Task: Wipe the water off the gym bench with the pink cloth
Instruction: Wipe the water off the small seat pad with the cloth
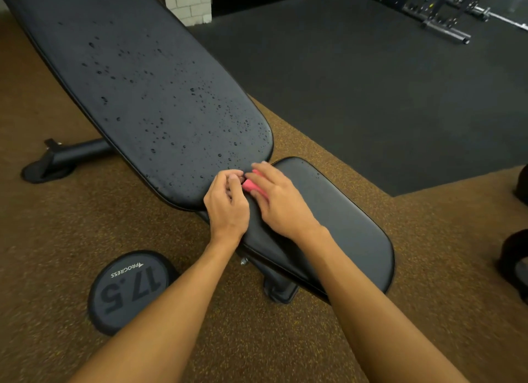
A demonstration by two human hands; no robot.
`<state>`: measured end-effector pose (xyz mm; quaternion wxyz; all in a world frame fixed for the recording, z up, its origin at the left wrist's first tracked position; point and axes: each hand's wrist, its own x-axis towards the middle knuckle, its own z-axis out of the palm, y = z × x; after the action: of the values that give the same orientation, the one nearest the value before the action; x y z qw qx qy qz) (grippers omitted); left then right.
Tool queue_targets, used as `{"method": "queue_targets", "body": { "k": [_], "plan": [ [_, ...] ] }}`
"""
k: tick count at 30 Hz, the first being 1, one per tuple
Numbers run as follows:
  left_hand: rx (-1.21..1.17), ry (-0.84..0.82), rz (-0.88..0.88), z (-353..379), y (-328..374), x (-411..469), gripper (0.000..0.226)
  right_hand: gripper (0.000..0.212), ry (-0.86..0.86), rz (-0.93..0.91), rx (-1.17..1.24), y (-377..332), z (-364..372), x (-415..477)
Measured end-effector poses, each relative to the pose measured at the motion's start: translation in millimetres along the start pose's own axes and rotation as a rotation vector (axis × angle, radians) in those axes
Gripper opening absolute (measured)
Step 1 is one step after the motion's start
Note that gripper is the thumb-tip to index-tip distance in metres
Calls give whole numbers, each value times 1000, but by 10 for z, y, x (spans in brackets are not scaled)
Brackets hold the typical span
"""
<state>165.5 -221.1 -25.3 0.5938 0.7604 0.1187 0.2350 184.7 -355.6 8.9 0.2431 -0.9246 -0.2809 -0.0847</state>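
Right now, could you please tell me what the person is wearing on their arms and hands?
Nothing that shows. Both forearms are bare to the picture's edge, no sleeve in view. The left hand and right hand have no gloves, watch or visible rings.

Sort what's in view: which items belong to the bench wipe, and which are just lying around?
Job:
- pink cloth
- left hand, pinching it
- right hand, resting on it
- back pad, beaded with water
- seat pad

Lying about:
- 17.5 dumbbell on the floor
- rack, far right
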Motion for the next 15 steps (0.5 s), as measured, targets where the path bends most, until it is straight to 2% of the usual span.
{"method": "queue_targets", "body": {
  "k": [3, 9, 15],
  "plan": [
    [4, 4, 1, 5, 9, 0, 37, 36, -49, -61, 16, 47, -105, -57],
    [-4, 14, -23, 15, 54, -3, 37, 34, 47, 182, 2, 183, -101, 64],
    [66, -43, -8, 23, 37, 13, 40, 42, -5, 2, -12, 106, -82, -229]
  ]
}}
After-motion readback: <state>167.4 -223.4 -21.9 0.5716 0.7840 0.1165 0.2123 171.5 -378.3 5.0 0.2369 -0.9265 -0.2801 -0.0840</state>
